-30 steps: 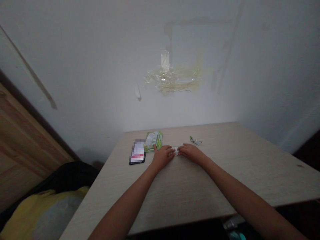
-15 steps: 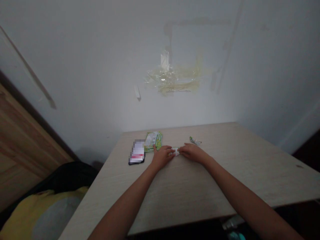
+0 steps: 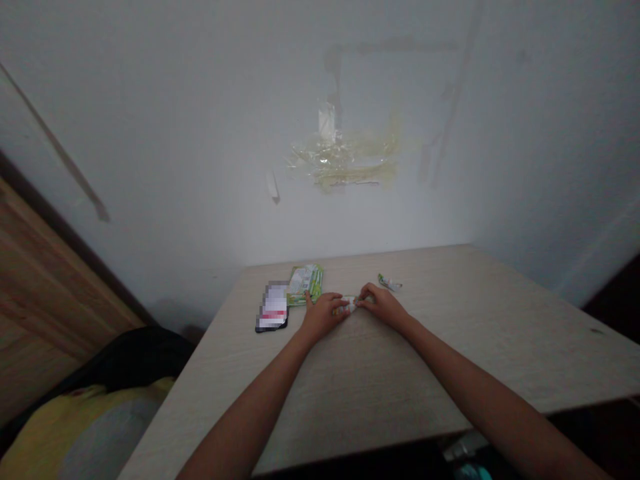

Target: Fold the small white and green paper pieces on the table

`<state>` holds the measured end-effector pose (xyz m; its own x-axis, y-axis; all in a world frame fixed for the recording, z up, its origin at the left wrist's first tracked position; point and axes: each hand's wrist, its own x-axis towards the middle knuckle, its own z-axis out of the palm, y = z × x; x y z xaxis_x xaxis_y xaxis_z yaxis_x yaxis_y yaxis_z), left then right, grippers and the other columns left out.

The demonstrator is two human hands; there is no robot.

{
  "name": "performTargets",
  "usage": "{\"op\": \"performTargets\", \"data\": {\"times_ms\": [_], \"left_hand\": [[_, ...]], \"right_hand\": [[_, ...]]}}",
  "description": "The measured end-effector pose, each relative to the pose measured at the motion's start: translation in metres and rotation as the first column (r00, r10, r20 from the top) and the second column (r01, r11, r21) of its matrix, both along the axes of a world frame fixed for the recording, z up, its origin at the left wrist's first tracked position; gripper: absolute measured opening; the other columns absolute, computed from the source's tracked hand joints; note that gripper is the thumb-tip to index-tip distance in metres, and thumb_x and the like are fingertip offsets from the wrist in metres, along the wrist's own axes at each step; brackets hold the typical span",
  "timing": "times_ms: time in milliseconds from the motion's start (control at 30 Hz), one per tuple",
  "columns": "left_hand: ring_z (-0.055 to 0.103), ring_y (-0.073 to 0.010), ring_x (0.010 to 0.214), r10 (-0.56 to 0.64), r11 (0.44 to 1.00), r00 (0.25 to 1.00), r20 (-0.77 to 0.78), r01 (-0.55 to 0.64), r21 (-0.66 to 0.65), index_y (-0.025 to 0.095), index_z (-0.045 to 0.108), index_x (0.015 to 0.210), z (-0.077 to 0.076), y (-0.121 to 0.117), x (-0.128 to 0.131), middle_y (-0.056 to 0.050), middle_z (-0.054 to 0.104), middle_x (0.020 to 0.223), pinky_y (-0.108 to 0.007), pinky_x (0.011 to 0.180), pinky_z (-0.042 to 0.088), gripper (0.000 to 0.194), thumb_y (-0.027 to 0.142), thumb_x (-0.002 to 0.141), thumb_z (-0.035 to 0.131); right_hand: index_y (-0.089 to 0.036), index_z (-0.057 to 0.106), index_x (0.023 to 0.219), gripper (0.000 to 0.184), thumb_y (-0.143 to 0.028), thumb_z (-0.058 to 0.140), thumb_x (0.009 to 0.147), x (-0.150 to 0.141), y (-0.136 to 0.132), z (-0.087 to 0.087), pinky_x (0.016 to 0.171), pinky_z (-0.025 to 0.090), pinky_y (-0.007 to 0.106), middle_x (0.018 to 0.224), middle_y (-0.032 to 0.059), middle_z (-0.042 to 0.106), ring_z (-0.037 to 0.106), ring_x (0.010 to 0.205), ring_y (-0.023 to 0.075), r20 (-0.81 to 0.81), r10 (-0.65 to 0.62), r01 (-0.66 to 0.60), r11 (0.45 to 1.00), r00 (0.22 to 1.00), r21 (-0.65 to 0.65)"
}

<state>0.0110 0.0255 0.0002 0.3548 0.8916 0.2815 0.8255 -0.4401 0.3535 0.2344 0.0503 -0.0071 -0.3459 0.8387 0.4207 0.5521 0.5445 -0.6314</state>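
Observation:
A small, light-coloured printed wrapper [image 3: 351, 304] lies low over the table between my two hands. My left hand [image 3: 323, 316] grips its left end, the fingers laid over it and the thumb stretched toward a green packet. My right hand [image 3: 384, 306] pinches the right end with closed fingertips. Much of the wrapper is covered by fingers, and its print is too small to read. The green and white packet [image 3: 305, 283] lies just beyond my left hand. A twisted green and white wrapper [image 3: 390, 283] rests behind my right hand.
A phone [image 3: 273, 307] with a blurred-out screen lies left of the packet on the pale wooden table [image 3: 380, 387]. Behind the table rises a grey wall [image 3: 210, 133] with old tape on it. A yellow and grey cloth thing [image 3: 95, 427] sits at lower left.
My right hand's fingers have curled into a tighter pinch at the wrapper's right end. More of the wrapper shows between the hands. The left hand keeps nearly the same place.

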Motion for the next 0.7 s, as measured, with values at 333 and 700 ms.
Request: {"op": "performTargets", "data": {"times_ms": [333, 700], "left_hand": [[0.055, -0.0270, 0.119, 0.031, 0.998, 0.999, -0.022, -0.030, 0.050, 0.037, 0.071, 0.107, 0.005, -0.005, 0.003, -0.003, 0.066, 0.121, -0.071, 0.112, 0.001, 0.028, 0.049, 0.084, 0.063], [0.055, -0.0269, 0.117, 0.067, 0.995, 0.998, -0.008, -0.066, 0.070, 0.036, 0.071, 0.106, 0.004, -0.007, 0.007, -0.003, 0.066, 0.118, -0.072, 0.111, 0.002, 0.027, 0.049, 0.084, 0.062]], "right_hand": [[-0.019, 0.066, 0.095, 0.014, -0.032, 0.063, 0.090, -0.007, -0.006, 0.001, 0.084, 0.044, 0.033, 0.093, 0.0067, 0.070, 0.063, 0.090, 0.0202, 0.198, -0.082, 0.027, 0.963, 0.977, 0.269], [-0.018, 0.073, 0.100, 0.015, -0.023, 0.064, 0.089, -0.012, -0.005, -0.005, 0.082, 0.046, 0.033, 0.096, 0.0092, 0.061, 0.056, 0.091, 0.0203, 0.289, -0.085, -0.019, 0.940, 0.954, 0.341]]}}
